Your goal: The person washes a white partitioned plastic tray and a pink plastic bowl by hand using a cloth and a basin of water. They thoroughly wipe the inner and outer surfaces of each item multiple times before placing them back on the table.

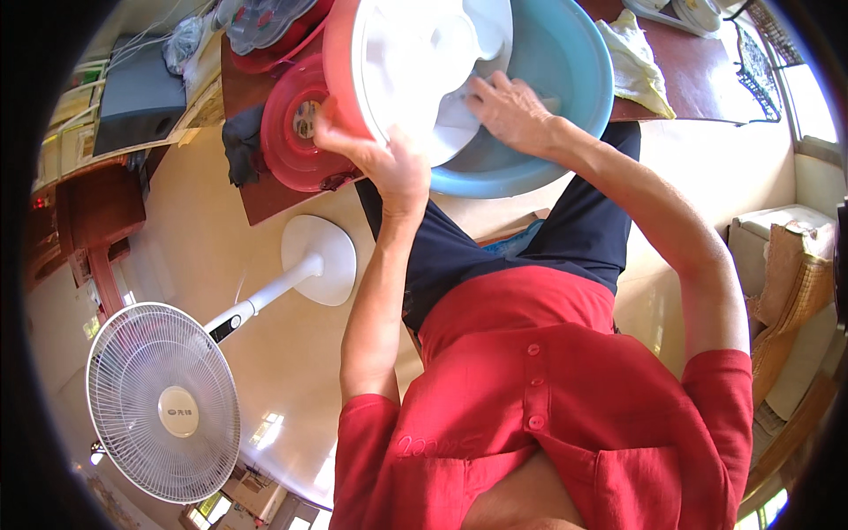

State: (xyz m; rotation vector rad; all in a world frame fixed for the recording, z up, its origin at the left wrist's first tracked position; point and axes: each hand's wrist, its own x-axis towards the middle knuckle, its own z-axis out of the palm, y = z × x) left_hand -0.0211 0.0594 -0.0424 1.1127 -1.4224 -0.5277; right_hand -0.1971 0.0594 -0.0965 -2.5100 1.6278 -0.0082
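Observation:
My left hand point(381, 152) grips the lower rim of a tilted container point(397, 73) with a red outer wall and a bright white inside. It is held up over the left part of a large light-blue basin point(576, 73). My right hand point(513, 112) is blurred and reaches into that basin, its fingers bent beside a white curved piece point(457, 126). Whether the fingers grip anything there is hidden. Glare washes out the container's inside. Left of the container lies a round red plastic lid or dish point(281, 142) with a picture at its centre.
The basin stands on a dark red table point(689, 66), past its front edge. A pale yellow cloth point(636, 63) lies to the right. A clear lobed tray point(265, 23) and a dark cloth point(244, 146) are at the left. A white standing fan point(179, 411) stands on the floor.

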